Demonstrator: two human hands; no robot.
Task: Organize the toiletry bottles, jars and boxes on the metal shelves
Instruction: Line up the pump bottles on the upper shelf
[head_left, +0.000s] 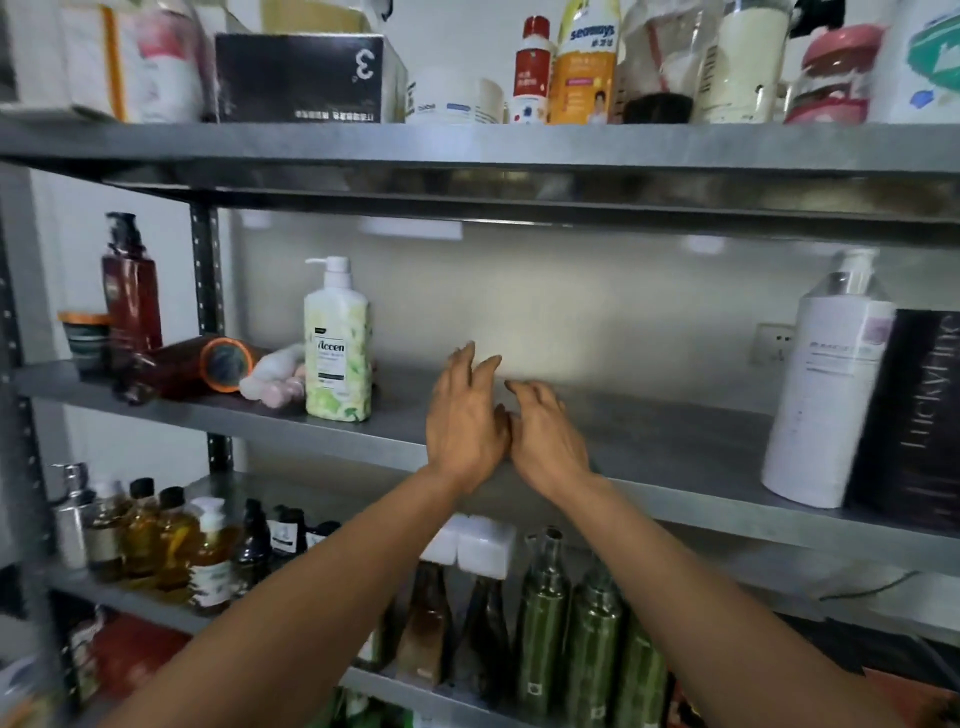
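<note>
I am holding my left hand (465, 415) and right hand (548, 434) empty, fingers loosely spread, over the middle shelf (675, 436) right of the green pump bottle (337, 345), where a hasty leftward sweep would risk toppling it onto the brown bottle (176, 369) lying to its left.

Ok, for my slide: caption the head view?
Both open, left hand and right hand reach over the metal shelf between a floral pump bottle and a white bottle.
</note>
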